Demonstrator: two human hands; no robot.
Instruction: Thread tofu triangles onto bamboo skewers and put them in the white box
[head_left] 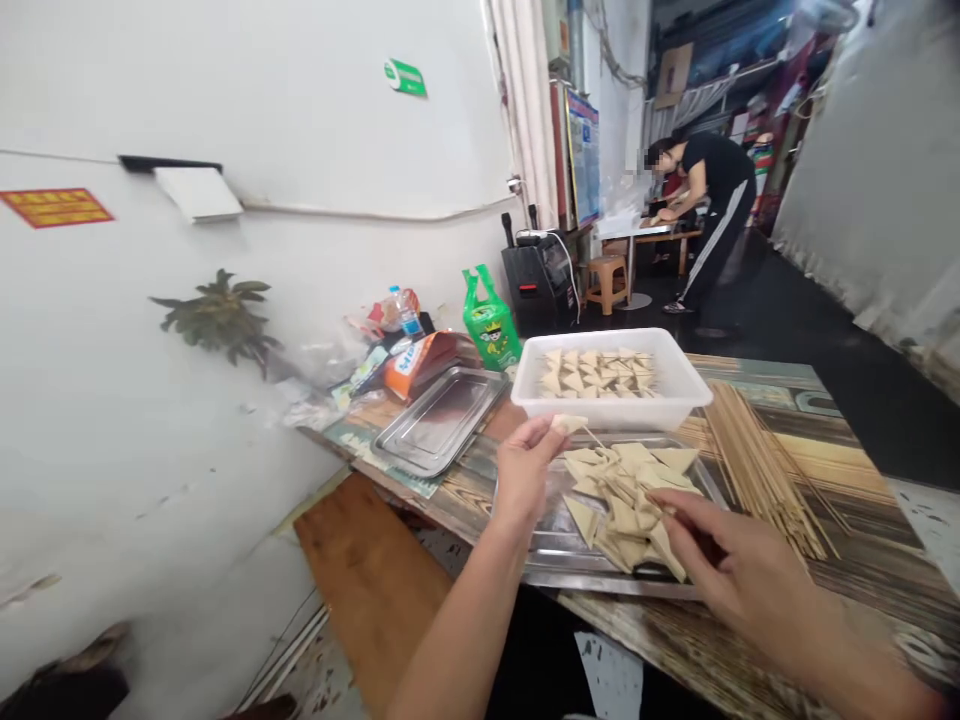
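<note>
The left hand [525, 465] has its thumb and fingers closed on a pale triangular piece [571, 424], held up just in front of the white tub [611, 412]. A thin stick [594, 437] runs from that piece down toward the right hand [742, 555], whose thumb and forefinger are pinched together around its other end, low over the pile; the middle of the stick is hard to make out against the food. The pile of triangles [626, 500] lies loosely heaped on a metal tray [555, 548] at the near edge of the wood-patterned tabletop [862, 510], between the two hands. Behind this tray, the tub holds rows of similar pieces threaded on sticks [596, 375]. To the right of the tray and tub lies a long bundle of bare sticks [757, 460], a few of them splayed out. On the left, a second metal tray [442, 420] sits near an orange bag [420, 365] and a green bag [493, 325]. Farther back, a person in black [720, 200] bends over another table [626, 229], beside a stool [606, 283].
</note>
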